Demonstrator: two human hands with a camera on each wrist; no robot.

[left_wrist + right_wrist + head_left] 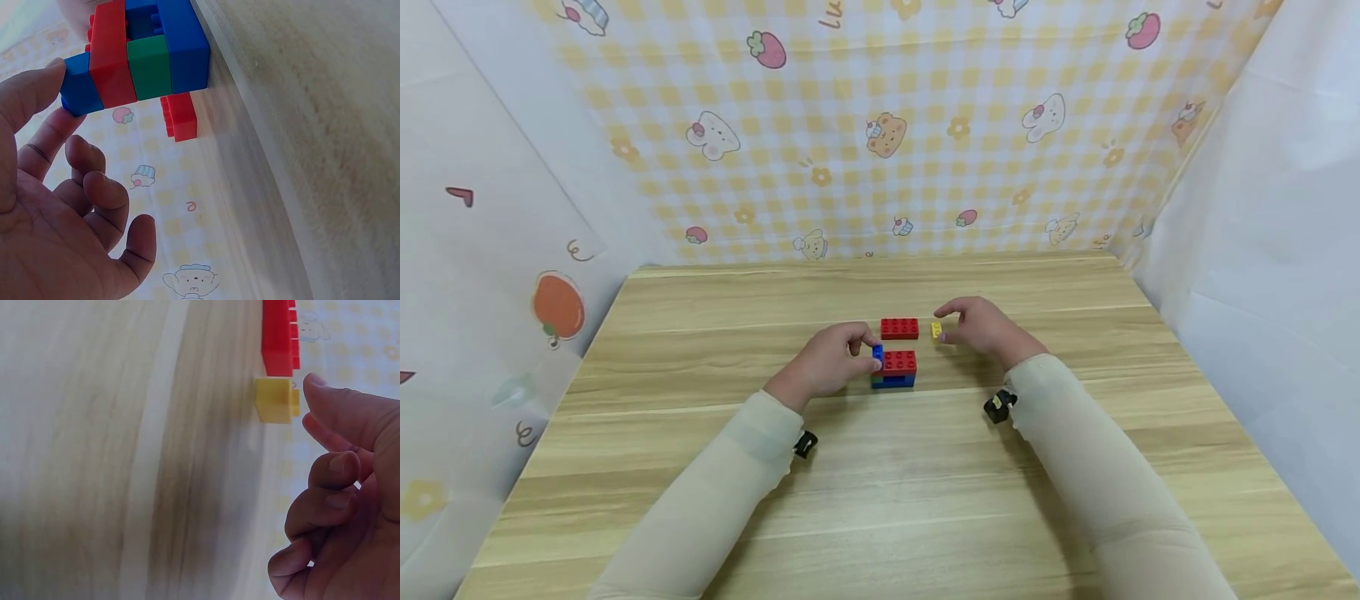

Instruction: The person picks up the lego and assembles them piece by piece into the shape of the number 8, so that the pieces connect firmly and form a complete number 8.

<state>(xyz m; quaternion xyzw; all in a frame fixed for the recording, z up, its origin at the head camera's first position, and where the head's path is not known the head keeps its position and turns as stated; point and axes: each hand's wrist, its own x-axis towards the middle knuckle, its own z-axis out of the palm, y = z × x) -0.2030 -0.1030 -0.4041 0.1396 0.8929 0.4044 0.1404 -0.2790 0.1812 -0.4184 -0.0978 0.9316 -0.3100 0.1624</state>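
One small blue brick [877, 353] sits pinched in the left hand's grip [833, 358] on top of the stack's [901, 362] left end, apparently being seated. The right hand's grip [979, 327] stands wide beside the yellow brick [936, 331], which lies on the bench [880, 500] near a red brick [899, 328]; picking it up would call for closing around it.

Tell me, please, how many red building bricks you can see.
2: one red building brick in the stack, another red brick behind it on the wood-grain table. More could be hidden inside the stack.
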